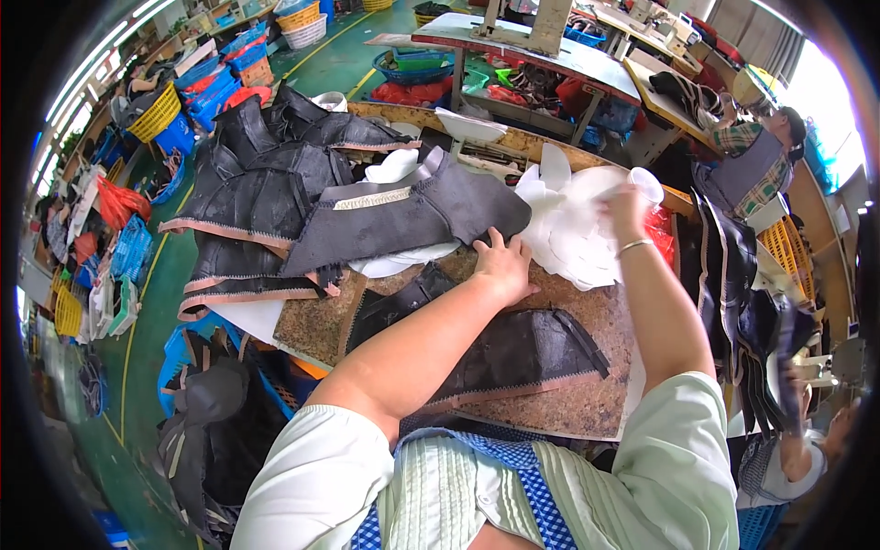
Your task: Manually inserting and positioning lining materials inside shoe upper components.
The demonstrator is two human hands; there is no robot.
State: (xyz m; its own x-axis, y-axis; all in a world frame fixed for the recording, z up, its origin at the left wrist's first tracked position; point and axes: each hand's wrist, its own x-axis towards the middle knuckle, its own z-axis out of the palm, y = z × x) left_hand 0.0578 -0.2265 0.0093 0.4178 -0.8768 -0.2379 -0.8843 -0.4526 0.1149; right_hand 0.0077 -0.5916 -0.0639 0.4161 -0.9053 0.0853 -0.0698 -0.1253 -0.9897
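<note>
The speckled brown worktable (587,403) fills the middle of the room from where I stand, and most of its far half, from nine o'clock round to twelve, is buried under a big heap of dark grey cut fabric panels (275,197) with zigzag tan edging. One long grey panel (412,215) lies on top of that heap and reaches toward the centre. At about one o'clock sits a smaller pile of white foam or lining pieces (573,229), rounded shapes lying loosely over each other. Nearest the person, at six o'clock, a single dark panel (513,353) lies flat on the bare table.

The left hand (502,266) lies palm down, fingers spread and relaxed, on the tabletop just at the end of the long grey panel, pressing or steadying rather than gripping. The right hand (625,209) is raised at the far edge of the white pile, fingers pinched on one white piece (612,183) and lifting it free.

My reading is that a white piece is being picked off the stack to pair with a dark panel. The next move would call for peeling off only one layer, then bringing it toward the panel while the left hand keeps the fabric from sliding.

Another person in a plaid shirt (747,151) works at two o'clock.
</note>
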